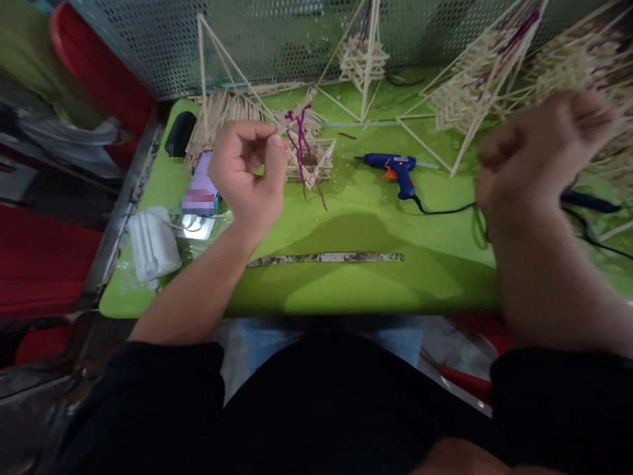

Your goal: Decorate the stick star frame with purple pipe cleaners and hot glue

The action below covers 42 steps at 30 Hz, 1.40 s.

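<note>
My left hand (250, 168) pinches a thin wooden stick (299, 111) between thumb and fingers. Purple string (301, 135) is tied around the stick and hangs down to a small open frame of sticks (311, 173). I cannot tell whether that frame touches the table. Raised at the right, my right hand (544, 142) has its fingers curled in and is a little blurred. It is in front of a stack of stick structures (573, 72); anything inside the fingers is hidden. Between the hands lies a blue glue gun (390, 161) with an orange trigger.
On the green table (316, 290) are a stained knife (346, 257) near the front and a white charger (154, 245) at left. Loose sticks (222, 112) lie behind my left hand. Stick structures with tall supports (363, 59) stand along the perforated metal panel (291, 33).
</note>
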Each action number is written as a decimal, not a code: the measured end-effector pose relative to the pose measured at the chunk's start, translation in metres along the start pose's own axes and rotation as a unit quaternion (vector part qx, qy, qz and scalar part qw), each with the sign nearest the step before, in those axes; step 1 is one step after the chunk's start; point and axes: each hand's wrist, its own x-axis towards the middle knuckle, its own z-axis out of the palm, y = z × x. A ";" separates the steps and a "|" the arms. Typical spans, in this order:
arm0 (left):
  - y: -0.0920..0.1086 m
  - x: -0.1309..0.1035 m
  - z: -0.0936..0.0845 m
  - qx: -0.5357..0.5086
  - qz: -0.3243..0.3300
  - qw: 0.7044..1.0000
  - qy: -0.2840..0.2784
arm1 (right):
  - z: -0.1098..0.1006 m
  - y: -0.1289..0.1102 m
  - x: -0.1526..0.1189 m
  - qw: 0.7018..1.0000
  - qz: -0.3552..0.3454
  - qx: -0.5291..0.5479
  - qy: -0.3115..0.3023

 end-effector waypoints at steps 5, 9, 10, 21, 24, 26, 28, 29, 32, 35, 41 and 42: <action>0.007 0.002 0.008 -0.047 0.002 0.998 0.050 | 0.036 -0.032 -0.067 0.940 -0.199 -0.061 -0.270; 0.019 0.005 0.020 -0.079 0.050 0.992 0.083 | 0.041 -0.043 -0.080 0.905 -0.247 -0.062 -0.342; 0.024 0.004 0.021 -0.086 0.051 0.992 0.078 | 0.042 -0.044 -0.080 0.899 -0.262 -0.060 -0.344; 0.041 -0.014 0.024 -0.095 0.049 0.994 0.027 | 0.046 -0.042 -0.089 0.849 -0.341 -0.123 -0.384; 0.040 -0.016 0.022 -0.075 0.032 0.997 -0.001 | 0.045 -0.039 -0.089 0.858 -0.322 -0.112 -0.383; 0.050 -0.018 0.019 -0.064 0.000 0.998 -0.020 | 0.045 -0.039 -0.090 0.876 -0.297 -0.086 -0.371; 0.065 -0.020 0.016 -0.059 -0.041 0.997 -0.037 | 0.047 -0.040 -0.093 0.905 -0.234 -0.071 -0.347; 0.073 -0.021 0.014 -0.061 -0.058 0.995 -0.044 | 0.049 -0.042 -0.095 0.923 -0.190 -0.069 -0.327; 0.094 -0.023 0.009 -0.077 -0.088 0.990 -0.073 | 0.058 -0.045 -0.105 0.963 -0.034 -0.067 -0.258; 0.107 -0.025 0.005 -0.093 -0.101 0.985 -0.102 | 0.069 -0.046 -0.116 0.970 0.076 -0.050 -0.224; 0.117 -0.029 0.005 -0.110 -0.120 0.975 -0.150 | 0.082 -0.059 -0.129 0.972 0.111 -0.056 -0.197; 0.117 -0.029 0.006 -0.103 -0.113 0.977 -0.146 | 0.082 -0.061 -0.130 0.974 0.102 -0.055 -0.195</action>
